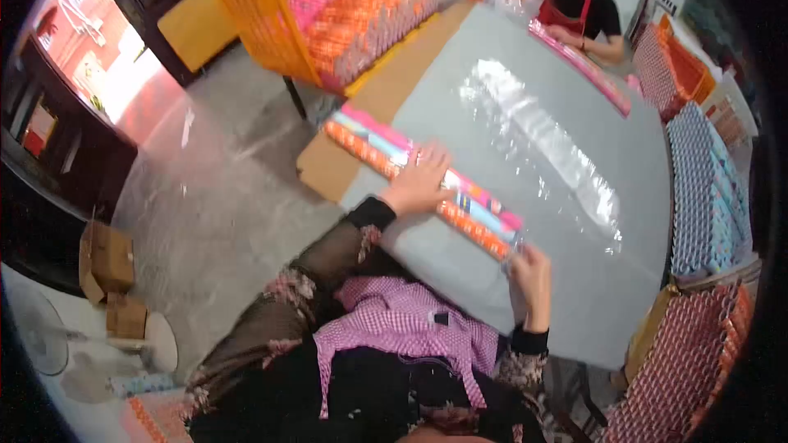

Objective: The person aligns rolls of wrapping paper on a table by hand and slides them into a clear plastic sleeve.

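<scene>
A bundle of patterned paper rolls (472,212), in orange, light blue and pink, lies slantwise near the front edge of the table. Spread over its middle, my left hand (420,180) rests on the rolls with its fingers stretched across them. My right hand (532,272) is closed at the bundle's near right end, its fingers pinched together at what looks like clear plastic wrap. Blur hides exactly how much plastic is between those fingers. Farther in on the table lies a long, shiny clear plastic sleeve (558,148), apart from both hands.
Across the grey table (443,271), a person in a red apron (566,8) handles a pink roll (583,70). An orange crate (279,25) of rolls stands at the back left. Stacked rolls (698,189) line the right side. Cardboard boxes (111,258) sit on the floor at left.
</scene>
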`<state>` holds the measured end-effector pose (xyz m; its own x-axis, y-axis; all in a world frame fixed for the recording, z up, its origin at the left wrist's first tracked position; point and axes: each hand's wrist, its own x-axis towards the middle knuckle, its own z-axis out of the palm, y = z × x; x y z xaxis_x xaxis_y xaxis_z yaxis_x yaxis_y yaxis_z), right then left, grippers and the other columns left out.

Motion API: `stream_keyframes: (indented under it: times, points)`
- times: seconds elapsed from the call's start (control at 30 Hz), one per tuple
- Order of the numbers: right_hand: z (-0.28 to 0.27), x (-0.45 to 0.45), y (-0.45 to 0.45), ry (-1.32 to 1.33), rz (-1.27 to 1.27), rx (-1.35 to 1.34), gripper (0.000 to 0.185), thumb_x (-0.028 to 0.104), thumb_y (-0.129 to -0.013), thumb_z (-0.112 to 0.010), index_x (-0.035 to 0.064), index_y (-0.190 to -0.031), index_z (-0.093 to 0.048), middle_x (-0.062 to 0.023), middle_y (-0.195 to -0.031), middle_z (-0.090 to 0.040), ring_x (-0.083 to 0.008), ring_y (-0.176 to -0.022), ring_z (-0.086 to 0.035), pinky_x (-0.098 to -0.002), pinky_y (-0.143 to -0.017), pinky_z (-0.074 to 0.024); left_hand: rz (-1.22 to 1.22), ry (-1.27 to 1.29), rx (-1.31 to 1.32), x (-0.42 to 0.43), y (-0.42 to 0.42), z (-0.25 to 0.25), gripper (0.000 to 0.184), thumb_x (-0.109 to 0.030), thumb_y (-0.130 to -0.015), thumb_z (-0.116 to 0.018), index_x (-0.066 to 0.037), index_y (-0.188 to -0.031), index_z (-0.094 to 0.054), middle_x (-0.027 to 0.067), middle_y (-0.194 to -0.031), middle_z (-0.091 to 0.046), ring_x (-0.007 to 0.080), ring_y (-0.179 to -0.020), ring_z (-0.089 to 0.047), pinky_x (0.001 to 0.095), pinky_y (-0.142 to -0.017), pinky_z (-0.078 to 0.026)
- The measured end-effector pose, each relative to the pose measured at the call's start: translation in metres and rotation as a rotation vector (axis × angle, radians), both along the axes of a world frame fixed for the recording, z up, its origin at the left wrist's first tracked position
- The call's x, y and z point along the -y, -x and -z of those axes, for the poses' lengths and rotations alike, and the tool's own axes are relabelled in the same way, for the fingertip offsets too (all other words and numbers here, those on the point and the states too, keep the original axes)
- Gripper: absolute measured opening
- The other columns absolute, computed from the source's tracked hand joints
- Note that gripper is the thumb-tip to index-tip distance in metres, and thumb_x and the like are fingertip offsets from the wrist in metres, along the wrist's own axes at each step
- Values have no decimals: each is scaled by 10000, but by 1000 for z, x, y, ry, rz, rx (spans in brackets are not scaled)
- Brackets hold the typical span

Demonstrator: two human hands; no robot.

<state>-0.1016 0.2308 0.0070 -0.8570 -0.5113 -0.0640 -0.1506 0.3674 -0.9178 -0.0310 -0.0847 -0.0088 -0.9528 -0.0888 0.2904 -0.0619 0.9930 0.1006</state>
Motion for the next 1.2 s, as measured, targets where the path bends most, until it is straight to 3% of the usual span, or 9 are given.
stream_keyframes:
  times: [0.13,0.23,0.37,0.47,0.57,0.7,0.9,0.97,1.2]
  points:
    - [3,5,-3,77,110,61,141,86,-819,-580,-35,-791,-648,-28,-633,-579,-90,-569,-515,-272,-504,-392,26,-1,-17,-1,-2,-4,747,-497,-882,-540,62,-1365,-426,244,-1456,-401,403,-1417,-267,535,-1139,-198]
    - [10,3,-1,122,159,-82,157,106,-835,-581,-20,-749,-618,-15,-621,-566,-92,-571,-507,-266,-505,-379,15,-21,8,1,-1,-4,721,-492,-894,-528,50,-1361,-436,236,-1451,-411,407,-1404,-292,542,-1130,-207]
    - [16,-1,-2,246,225,-42,166,152,-868,-604,-2,-810,-620,2,-682,-563,-74,-614,-488,-244,-538,-367,13,-12,14,0,-1,-3,708,-495,-906,-507,45,-1359,-436,223,-1442,-423,408,-1404,-292,558,-1123,-210]
    - [-7,4,-14,348,273,94,133,136,-876,-604,7,-848,-620,5,-705,-560,-65,-616,-476,-234,-540,-361,21,10,19,1,-1,-3,715,-503,-914,-488,48,-1367,-424,224,-1451,-414,406,-1406,-289,557,-1125,-207]
    - [9,5,-9,425,267,161,103,113,-880,-597,13,-873,-625,12,-709,-565,-58,-605,-469,-218,-541,-358,-1,-4,49,0,-1,-5,718,-503,-919,-483,45,-1377,-413,221,-1457,-407,403,-1409,-285,553,-1129,-202]
    - [10,6,-10,399,247,138,87,95,-882,-591,15,-888,-625,10,-720,-583,-51,-610,-487,-204,-545,-360,6,9,57,0,-1,-6,712,-504,-925,-479,44,-1375,-413,217,-1440,-423,398,-1404,-295,543,-1130,-205]
    - [11,8,-14,359,243,202,135,55,-871,-578,-33,-948,-645,-5,-746,-616,-55,-641,-532,-220,-565,-401,14,27,27,1,-1,-5,708,-506,-925,-495,46,-1364,-425,221,-1417,-444,394,-1388,-319,534,-1123,-220]
    - [18,10,-12,495,187,308,187,73,-865,-598,-63,-981,-653,-10,-729,-619,-66,-636,-553,-229,-560,-416,23,24,-1,0,-1,-4,706,-505,-924,-500,47,-1359,-429,221,-1411,-450,393,-1384,-325,532,-1121,-224]
    - [2,12,-10,176,122,129,223,141,-848,-632,-77,-866,-678,-5,-609,-576,-76,-558,-517,-248,-496,-377,17,12,8,1,-1,-3,711,-501,-920,-499,57,-1355,-430,229,-1414,-447,395,-1384,-329,546,-1118,-229]
